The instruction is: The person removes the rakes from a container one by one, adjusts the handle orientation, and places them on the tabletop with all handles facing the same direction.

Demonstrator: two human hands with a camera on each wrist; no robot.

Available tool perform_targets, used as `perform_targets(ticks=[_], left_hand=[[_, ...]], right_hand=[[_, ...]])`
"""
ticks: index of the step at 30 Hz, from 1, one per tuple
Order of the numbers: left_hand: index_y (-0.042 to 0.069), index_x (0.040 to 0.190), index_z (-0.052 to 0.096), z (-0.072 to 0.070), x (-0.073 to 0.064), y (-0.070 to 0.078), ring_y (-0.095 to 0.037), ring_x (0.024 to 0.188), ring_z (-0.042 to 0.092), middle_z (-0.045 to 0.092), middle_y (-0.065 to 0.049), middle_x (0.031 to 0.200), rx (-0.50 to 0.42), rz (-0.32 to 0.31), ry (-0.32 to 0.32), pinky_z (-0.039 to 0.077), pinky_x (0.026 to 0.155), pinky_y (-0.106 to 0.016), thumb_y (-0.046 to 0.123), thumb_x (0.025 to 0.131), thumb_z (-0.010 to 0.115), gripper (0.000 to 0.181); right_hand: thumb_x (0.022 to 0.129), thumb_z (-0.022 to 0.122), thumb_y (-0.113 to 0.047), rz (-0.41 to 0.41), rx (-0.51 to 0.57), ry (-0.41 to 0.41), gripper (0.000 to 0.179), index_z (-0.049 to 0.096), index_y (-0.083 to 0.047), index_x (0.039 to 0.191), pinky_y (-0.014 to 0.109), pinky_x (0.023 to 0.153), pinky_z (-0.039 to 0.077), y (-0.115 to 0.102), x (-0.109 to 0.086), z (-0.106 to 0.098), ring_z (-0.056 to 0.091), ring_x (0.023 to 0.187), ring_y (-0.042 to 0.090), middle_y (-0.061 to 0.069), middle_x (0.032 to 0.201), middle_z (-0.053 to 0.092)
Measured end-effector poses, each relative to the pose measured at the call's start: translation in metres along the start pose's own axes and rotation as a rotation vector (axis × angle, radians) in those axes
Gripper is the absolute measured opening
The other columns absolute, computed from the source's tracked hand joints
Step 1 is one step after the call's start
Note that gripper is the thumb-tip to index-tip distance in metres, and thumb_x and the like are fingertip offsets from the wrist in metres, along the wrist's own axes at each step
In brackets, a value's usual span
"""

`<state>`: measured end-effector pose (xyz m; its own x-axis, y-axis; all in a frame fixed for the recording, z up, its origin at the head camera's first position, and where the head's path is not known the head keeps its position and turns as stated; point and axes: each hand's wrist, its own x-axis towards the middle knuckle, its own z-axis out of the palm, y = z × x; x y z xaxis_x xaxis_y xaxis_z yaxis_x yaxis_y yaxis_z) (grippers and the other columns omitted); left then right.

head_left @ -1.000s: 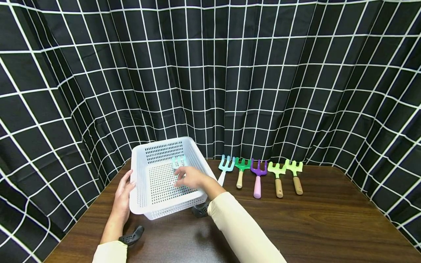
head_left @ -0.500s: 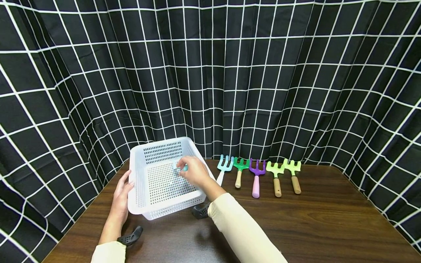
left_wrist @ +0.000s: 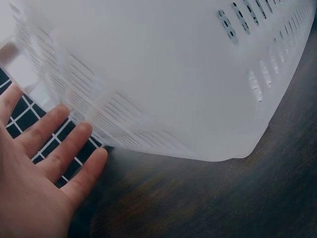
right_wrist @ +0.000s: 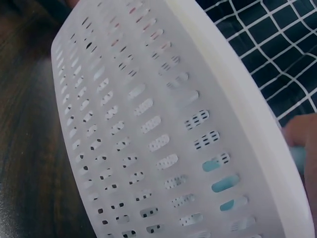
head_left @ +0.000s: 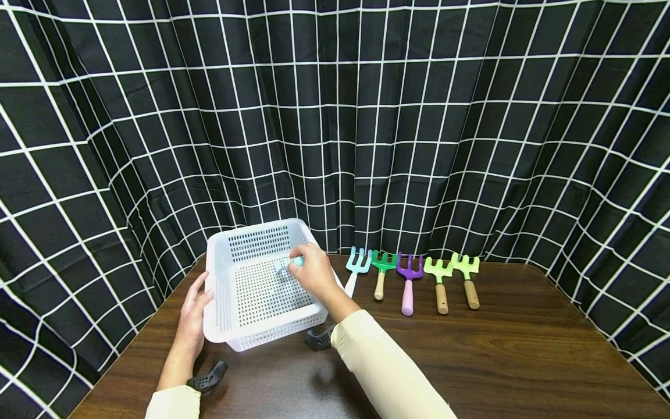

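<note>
A white plastic basket (head_left: 251, 326) with slotted walls stands tilted at the left of the table. My left hand (head_left: 192, 317) holds its left side at the rim. In the left wrist view, the fingers (left_wrist: 74, 144) lie spread along the basket's edge. Inside the basket, my right hand (head_left: 316, 273) pinches a light blue hand fork (head_left: 283, 269), whose tines point left. My fingers hide the rest of it. In the right wrist view, blue shows through the slots of the basket wall (right_wrist: 148, 99), and part of my right hand (right_wrist: 304, 131) appears beyond the rim.
Right of the basket lies a row of hand forks: a blue one (head_left: 359, 262), a dark green one (head_left: 384, 263), a purple one (head_left: 408, 288) and light green ones with wooden handles (head_left: 442, 298). A black gridded curtain (head_left: 340, 134) surrounds the wooden table (head_left: 523, 343).
My right hand has gone from hovering over the light blue hand fork in the basket to pinching it, then shifted slightly right with it. My left hand and the basket have stayed nearly still.
</note>
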<state>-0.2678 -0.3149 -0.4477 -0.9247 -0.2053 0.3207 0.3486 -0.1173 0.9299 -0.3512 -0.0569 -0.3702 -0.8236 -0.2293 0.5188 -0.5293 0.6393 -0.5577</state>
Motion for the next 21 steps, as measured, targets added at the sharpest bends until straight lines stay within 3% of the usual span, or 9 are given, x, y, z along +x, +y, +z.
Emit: perform_targets(ticks=[6, 14, 21], left_hand=[[0.009, 0.149, 0.025, 0.0, 0.0, 0.0, -0.011, 0.09, 0.065, 0.064, 0.004, 0.111, 0.0, 0.0, -0.002, 0.052, 0.072, -0.023, 0.018, 0.104, 0.041, 0.048], [0.009, 0.149, 0.026, -0.001, 0.0, -0.001, -0.011, 0.089, 0.065, 0.065, 0.004, 0.11, -0.012, 0.006, 0.0, 0.052, 0.071, -0.023, 0.016, 0.105, 0.041, 0.047], [0.009, 0.149, 0.025, 0.0, 0.0, 0.0, -0.011, 0.089, 0.065, 0.064, 0.004, 0.111, -0.004, 0.006, -0.007, 0.052, 0.071, -0.024, 0.017, 0.105, 0.041, 0.048]], right_hand=[[0.082, 0.074, -0.013, 0.089, 0.064, 0.106, 0.013, 0.073, -0.012, 0.095, 0.026, 0.069, 0.051, 0.001, 0.001, -0.002, 0.06, 0.089, 0.02, 0.004, 0.102, 0.066], [0.081, 0.077, -0.011, 0.075, 0.198, 0.332, 0.014, 0.071, -0.007, 0.093, 0.03, 0.072, 0.054, 0.002, 0.001, -0.006, 0.065, 0.087, 0.021, 0.007, 0.094, 0.068], [0.081, 0.077, -0.009, 0.026, 0.332, 0.451, 0.015, 0.071, -0.003, 0.093, 0.027, 0.062, 0.05, 0.003, -0.005, -0.015, 0.061, 0.073, 0.023, 0.006, 0.086, 0.066]])
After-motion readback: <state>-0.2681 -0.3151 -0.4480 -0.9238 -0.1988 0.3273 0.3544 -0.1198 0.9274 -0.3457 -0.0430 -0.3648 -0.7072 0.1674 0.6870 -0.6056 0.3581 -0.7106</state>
